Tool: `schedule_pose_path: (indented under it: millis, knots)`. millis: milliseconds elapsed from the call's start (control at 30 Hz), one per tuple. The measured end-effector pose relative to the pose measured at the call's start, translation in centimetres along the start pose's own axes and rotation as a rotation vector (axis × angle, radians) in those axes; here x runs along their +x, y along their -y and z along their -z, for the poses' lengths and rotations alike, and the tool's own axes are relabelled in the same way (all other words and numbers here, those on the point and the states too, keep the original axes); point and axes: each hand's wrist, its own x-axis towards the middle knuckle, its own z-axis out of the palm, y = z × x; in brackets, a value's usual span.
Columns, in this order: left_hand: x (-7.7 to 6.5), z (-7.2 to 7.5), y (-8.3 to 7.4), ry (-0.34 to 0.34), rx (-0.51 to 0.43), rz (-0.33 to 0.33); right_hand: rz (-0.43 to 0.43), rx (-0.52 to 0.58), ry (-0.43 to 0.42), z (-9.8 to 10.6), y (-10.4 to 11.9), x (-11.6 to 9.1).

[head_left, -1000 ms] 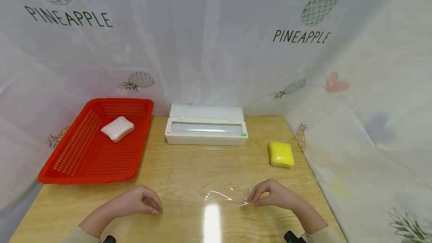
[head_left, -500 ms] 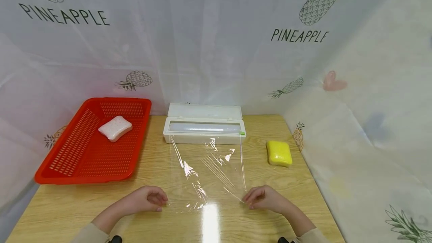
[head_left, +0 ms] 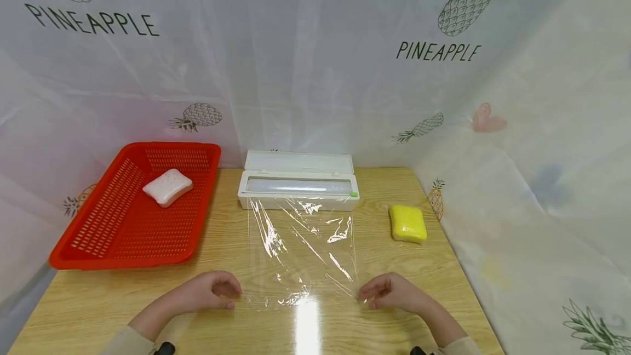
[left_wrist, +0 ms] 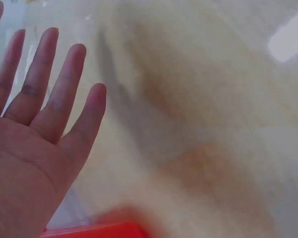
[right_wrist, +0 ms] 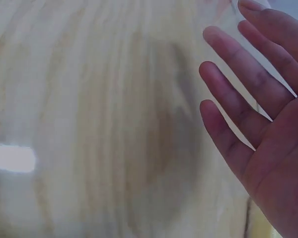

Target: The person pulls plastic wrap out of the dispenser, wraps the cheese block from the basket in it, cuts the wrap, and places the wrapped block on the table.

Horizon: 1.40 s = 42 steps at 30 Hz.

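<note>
Clear film (head_left: 303, 259) spread over the wood-grained tabletop (head_left: 374, 251), pointing toward the person.
Glossy and creased, it runs from a white box (head_left: 299, 175), long axis crosswise, to between the left hand (head_left: 211, 291) and right hand (head_left: 391, 292), both released, fingers loose; rightward, a rounded yellow block (head_left: 408, 224); leftward, a perforated red basket (head_left: 197, 251) holding a pale block (head_left: 167, 187).

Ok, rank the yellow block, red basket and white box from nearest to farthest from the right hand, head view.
1. Yellow block: beyond the right hand.
2. White box: farther back, leftward.
3. Red basket: far left.
</note>
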Motion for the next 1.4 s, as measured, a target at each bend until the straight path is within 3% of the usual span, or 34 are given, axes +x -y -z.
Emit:
schedule_pose_path:
  millis: [200, 300, 400, 567, 767, 900, 1033, 1167, 1233, 1400]
  knots:
    - [0.2, 1.3, -2.9, -0.032, 0.108, 0.01, -0.036, -0.123, -0.054, 1.5, 2.2, 0.9]
    - [0.4, 1.4, -3.3, -0.067, 0.127, 0.015, -0.065, -0.162, -0.116, 1.7, 2.9, 1.3]
    - [0.7, 0.8, -2.3, -0.126, 0.113, 0.057, -0.09, -0.163, -0.189, 1.5, 2.6, 1.6]
    - [1.2, -0.7, -0.2, -0.277, 0.073, 0.132, -0.102, -0.069, -0.309, 1.1, 0.8, 2.0]
    - [2.9, -1.3, 0.5, -0.44, -0.047, 0.186, -0.115, 0.0, -0.404, 0.9, -0.9, 3.8]
    - [4.9, -1.2, 1.0, -0.509, -0.095, 0.194, -0.129, 0.074, -0.503, 1.2, -1.4, 6.1]
    - [6.8, -0.7, 1.6, -0.574, -0.16, 0.152, -0.116, 0.178, -0.597, 1.9, -1.5, 8.7]
    - [8.0, -0.4, 2.0, -0.57, -0.275, 0.088, -0.054, 0.279, -0.624, 2.4, -1.0, 10.9]
    - [8.1, -0.5, 2.1, -0.534, -0.311, 0.062, -0.026, 0.315, -0.591, 2.6, -0.7, 11.6]
    - [7.2, -1.0, 2.3, -0.402, -0.243, 0.053, -0.05, 0.256, -0.429, 2.8, -0.9, 11.6]
